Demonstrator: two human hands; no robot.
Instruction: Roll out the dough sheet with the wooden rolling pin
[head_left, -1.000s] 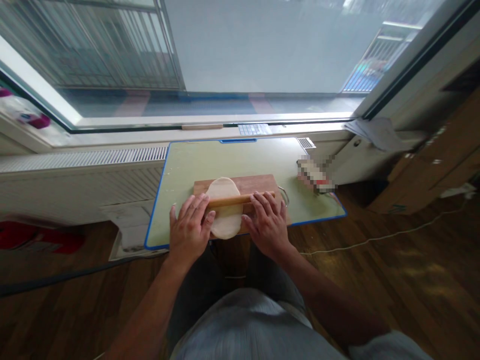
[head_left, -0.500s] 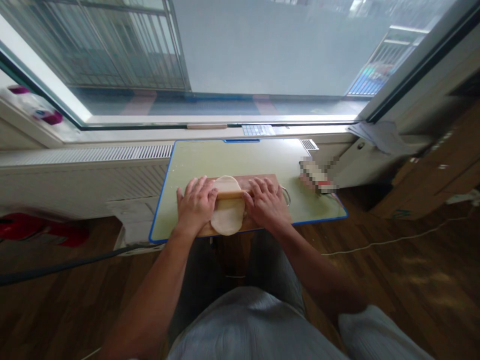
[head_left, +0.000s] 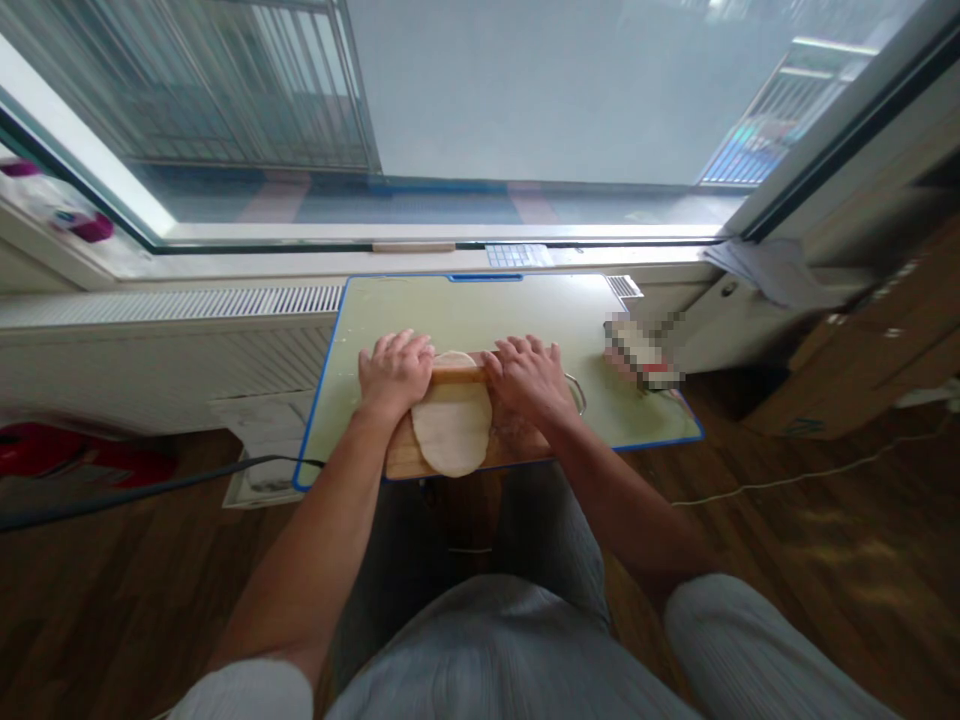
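A flat oval of pale dough (head_left: 452,430) lies on a wooden cutting board (head_left: 403,460), its near end reaching the board's front edge. Across the far part of the dough lies a wooden rolling pin (head_left: 459,375). Its left end is under my left hand (head_left: 395,368), fingers curled over it. My right hand (head_left: 527,375) presses on the other end in the same way. Both ends of the pin are hidden by the hands. A metal handle (head_left: 577,394) sticks out from the board's right side.
The board rests on a small pale green table (head_left: 420,310) with a blue rim. A pixelated object (head_left: 641,352) sits at its right. Beyond stand a radiator (head_left: 225,305) and a window. A red object (head_left: 82,452) is at left, cardboard boxes (head_left: 840,370) at right.
Both hands have pushed the rolling pin away from me, toward the far end of the dough. More of the dough's near part shows now.
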